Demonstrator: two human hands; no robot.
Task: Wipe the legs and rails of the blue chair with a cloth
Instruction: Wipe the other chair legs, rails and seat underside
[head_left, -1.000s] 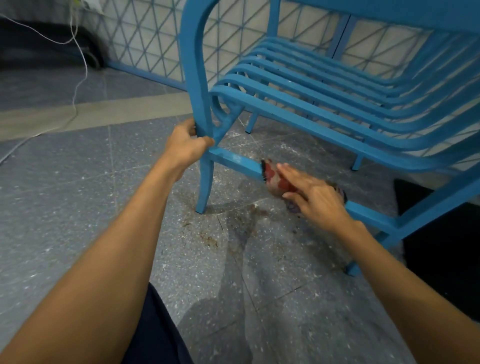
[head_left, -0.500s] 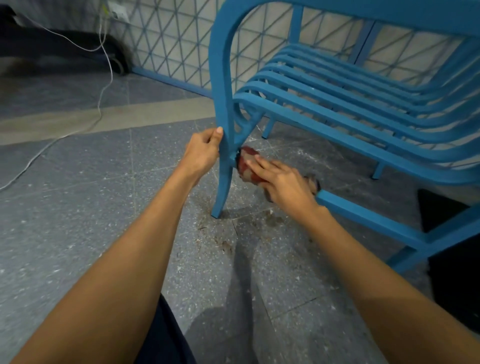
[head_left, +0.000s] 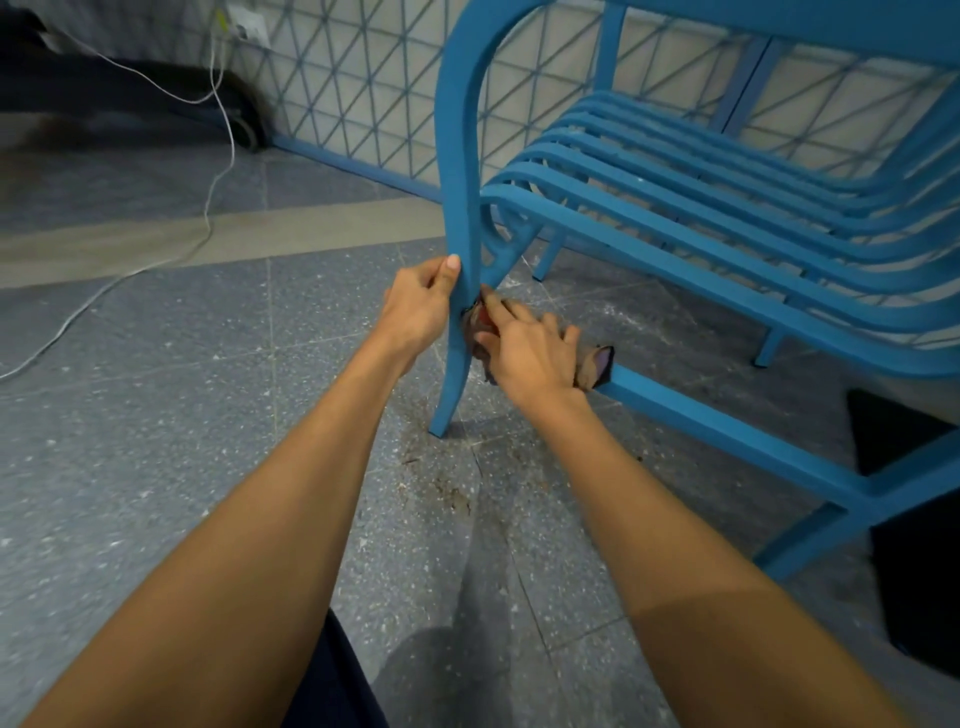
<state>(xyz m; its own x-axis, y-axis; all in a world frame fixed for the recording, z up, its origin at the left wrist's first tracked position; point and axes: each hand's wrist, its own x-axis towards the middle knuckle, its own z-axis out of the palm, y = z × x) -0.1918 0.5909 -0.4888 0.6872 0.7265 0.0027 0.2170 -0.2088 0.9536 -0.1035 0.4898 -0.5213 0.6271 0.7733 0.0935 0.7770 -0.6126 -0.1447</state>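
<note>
The left hand (head_left: 415, 306) gripped the curved front leg (head_left: 457, 182) of the blue slatted metal chair (head_left: 727, 208). At its 3 o'clock, the right hand (head_left: 524, 353) pinched the crumpled reddish-brown cloth (head_left: 597, 364) around the low square side rail (head_left: 727, 431), where it joins the leg. The rail seemed to be reaching its end; next, I judge, the cloth must wrap the leg and slide toward 6 o'clock.

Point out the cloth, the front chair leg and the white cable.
cloth (head_left: 596, 368): head view, on its loose dark end.
chair leg (head_left: 460, 171): head view, on its upper straight part.
cable (head_left: 209, 221): head view, on its middle stretch.
</note>
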